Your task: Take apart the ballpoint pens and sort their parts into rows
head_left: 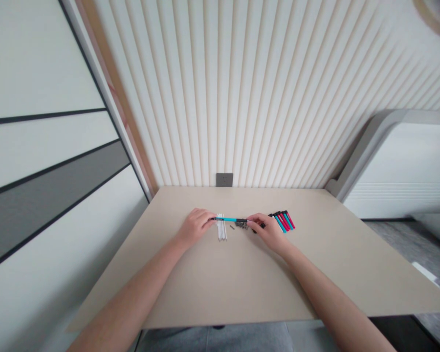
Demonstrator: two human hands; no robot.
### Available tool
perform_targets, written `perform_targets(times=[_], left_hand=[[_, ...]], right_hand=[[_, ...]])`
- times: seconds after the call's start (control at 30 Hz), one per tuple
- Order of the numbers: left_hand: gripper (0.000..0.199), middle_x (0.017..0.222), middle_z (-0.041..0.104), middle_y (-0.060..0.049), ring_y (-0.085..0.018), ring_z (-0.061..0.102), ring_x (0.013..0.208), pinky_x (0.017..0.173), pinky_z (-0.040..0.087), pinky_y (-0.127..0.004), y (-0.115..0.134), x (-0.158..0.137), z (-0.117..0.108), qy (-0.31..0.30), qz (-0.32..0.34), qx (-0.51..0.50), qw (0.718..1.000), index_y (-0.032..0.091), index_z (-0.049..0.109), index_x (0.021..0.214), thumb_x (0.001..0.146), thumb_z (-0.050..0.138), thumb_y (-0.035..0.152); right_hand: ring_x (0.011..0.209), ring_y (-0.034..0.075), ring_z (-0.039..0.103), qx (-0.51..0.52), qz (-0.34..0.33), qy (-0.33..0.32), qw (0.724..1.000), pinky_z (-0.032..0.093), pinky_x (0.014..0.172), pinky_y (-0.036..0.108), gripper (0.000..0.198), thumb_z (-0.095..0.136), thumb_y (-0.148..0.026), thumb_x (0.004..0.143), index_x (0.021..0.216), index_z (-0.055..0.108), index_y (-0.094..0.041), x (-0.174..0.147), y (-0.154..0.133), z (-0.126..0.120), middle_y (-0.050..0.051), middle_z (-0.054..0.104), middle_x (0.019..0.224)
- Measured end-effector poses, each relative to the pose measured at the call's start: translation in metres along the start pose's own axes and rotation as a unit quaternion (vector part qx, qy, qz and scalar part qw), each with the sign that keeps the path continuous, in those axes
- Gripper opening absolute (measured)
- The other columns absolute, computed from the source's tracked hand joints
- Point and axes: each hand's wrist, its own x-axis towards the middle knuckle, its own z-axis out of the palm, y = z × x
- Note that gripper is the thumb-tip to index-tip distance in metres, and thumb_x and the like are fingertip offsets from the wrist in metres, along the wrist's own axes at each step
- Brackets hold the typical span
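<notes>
A blue pen with black ends [230, 220] is stretched level between my two hands, above the table. My left hand [195, 227] pinches its left end, and my right hand [267, 229] grips the black right end. Beneath the pen lies a bundle of thin white refills or sticks [222, 231], side by side. Small dark grey pieces [239, 225] are scattered just left of my right hand, partly hidden by it. Beyond that hand, several red, blue and white pen barrels with black ends [285, 221] lie in a slanted row.
The beige table [220, 288] meets a ribbed white wall [220, 98] with a dark socket [224, 180] at its back edge. A white and grey cabinet [51, 195] stands on the left. To the right is a grey-edged headboard [399, 161].
</notes>
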Motion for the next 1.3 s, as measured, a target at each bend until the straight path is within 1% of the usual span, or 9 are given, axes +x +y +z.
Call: perform_targets(times=[0.2,0.43,0.5,0.6,0.67,0.73,1.0,1.17,1.3], left_hand=[[0.014,0.09,0.069,-0.005,-0.017,0.062,0.083,0.078,0.045,-0.032,0.0006,0.0009,0.001,-0.013,0.012,0.01,1.0,0.019,0.062,0.099,0.094,0.053,0.029],[0.014,0.089,0.069,-0.005,-0.017,0.063,0.083,0.078,0.045,-0.033,0.0015,0.0014,0.001,-0.015,0.011,0.009,1.0,0.019,0.062,0.097,0.094,0.053,0.029],[0.014,0.089,0.069,-0.005,-0.017,0.063,0.083,0.078,0.045,-0.033,0.002,0.0016,0.0006,-0.014,0.011,0.007,1.0,0.019,0.062,0.097,0.094,0.053,0.029],[0.013,0.088,0.069,-0.004,-0.017,0.062,0.081,0.077,0.045,-0.033,0.0016,0.0012,-0.0001,-0.012,0.011,0.006,1.0,0.019,0.062,0.096,0.094,0.053,0.029],[0.013,0.087,0.069,-0.004,-0.017,0.062,0.081,0.076,0.045,-0.032,0.0008,0.0008,-0.0005,-0.009,0.008,0.008,1.0,0.019,0.062,0.095,0.094,0.054,0.029],[0.014,0.087,0.068,-0.005,-0.017,0.062,0.081,0.076,0.045,-0.033,0.0002,0.0005,-0.0008,-0.008,0.006,0.009,1.0,0.019,0.062,0.096,0.094,0.054,0.03],[0.016,0.087,0.068,-0.005,-0.017,0.062,0.082,0.077,0.045,-0.033,0.004,0.0019,-0.0004,-0.023,0.009,0.004,1.0,0.019,0.062,0.097,0.094,0.052,0.031],[0.017,0.095,0.07,-0.005,-0.017,0.063,0.087,0.079,0.045,-0.032,0.0017,0.001,0.0011,-0.034,0.014,-0.011,0.999,0.019,0.061,0.104,0.095,0.052,0.03],[0.017,0.094,0.07,-0.004,-0.016,0.063,0.085,0.079,0.046,-0.031,-0.0024,-0.0002,0.0004,-0.036,0.003,-0.019,0.999,0.02,0.062,0.104,0.095,0.051,0.029]], right_hand=[[0.058,0.015,0.052,-0.045,0.01,-0.003,0.999,0.038,0.056,0.026,0.039,0.045,-0.046,0.091,0.071,0.064,-0.018,0.001,-0.0029,-0.0006,0.002,0.062,0.063],[0.056,0.015,0.052,-0.031,0.009,-0.023,0.999,0.039,0.057,0.026,0.048,0.039,-0.049,0.094,0.063,0.06,-0.018,0.0007,-0.0048,0.0,0.002,0.06,0.06],[0.059,0.016,0.053,-0.031,0.008,-0.011,0.999,0.04,0.059,0.027,0.047,0.039,-0.049,0.094,0.067,0.061,-0.018,0.0005,-0.0038,0.0005,0.002,0.06,0.062],[0.069,0.017,0.056,-0.033,-0.017,0.017,0.999,0.044,0.066,0.028,0.034,0.046,-0.046,0.092,0.089,0.066,-0.018,-0.0001,-0.0036,-0.0002,0.004,0.065,0.077],[0.078,0.019,0.058,-0.036,-0.042,0.013,0.998,0.046,0.073,0.031,0.03,0.053,-0.043,0.089,0.103,0.065,-0.02,-0.0005,-0.0045,-0.0015,0.006,0.066,0.088],[0.084,0.02,0.059,-0.042,-0.062,-0.007,0.997,0.047,0.078,0.033,0.029,0.058,-0.041,0.087,0.108,0.064,-0.022,-0.0008,-0.0059,-0.0025,0.006,0.065,0.091],[0.086,0.022,0.06,-0.059,-0.103,-0.008,0.993,0.047,0.078,0.036,0.018,0.055,-0.035,0.089,0.096,0.067,-0.022,0.0009,-0.0086,-0.0032,0.008,0.066,0.091],[0.086,0.022,0.059,-0.07,-0.101,0.01,0.992,0.046,0.078,0.035,0.019,0.054,-0.036,0.09,0.095,0.066,-0.022,0.0011,-0.0071,-0.0052,0.007,0.065,0.09],[0.086,0.022,0.059,-0.074,-0.093,0.019,0.993,0.046,0.079,0.035,0.018,0.053,-0.034,0.091,0.093,0.066,-0.022,0.001,-0.0043,-0.0065,0.007,0.066,0.09]])
